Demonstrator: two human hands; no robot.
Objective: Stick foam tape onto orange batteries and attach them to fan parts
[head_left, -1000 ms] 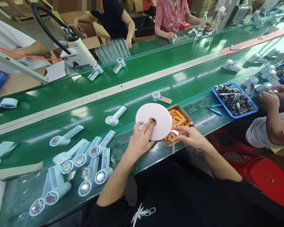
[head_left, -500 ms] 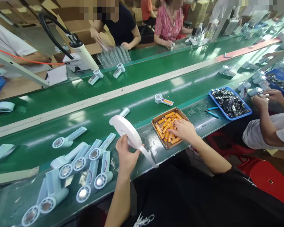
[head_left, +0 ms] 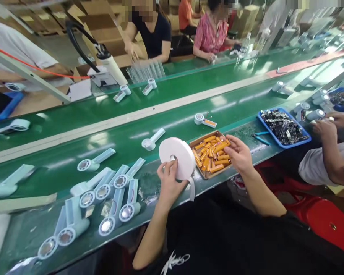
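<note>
My left hand (head_left: 169,188) grips a white roll of tape (head_left: 182,156) by its core, and a loose end hangs down beside my thumb. In my right hand (head_left: 240,156) an orange cylindrical battery (head_left: 221,145) is pinched between fingers and thumb, just above a shallow cardboard box (head_left: 206,177). Several more orange batteries (head_left: 208,162) lie jumbled in that box. To the left of my left hand, several pale blue handheld-fan housings (head_left: 120,181) rest in a cluster, some overlapping.
A blue tray (head_left: 286,146) of dark small parts and blue-handled pliers (head_left: 260,138) lie to the right. Fan housings (head_left: 153,139) sit on the green conveyor belt (head_left: 177,110). A co-worker's hands (head_left: 329,128) work at far right; other people sit opposite.
My right hand has risen from the batteries with one in its fingers. My left hand has moved right with the tape roll, which now faces me more fully. The view has shifted slightly.
</note>
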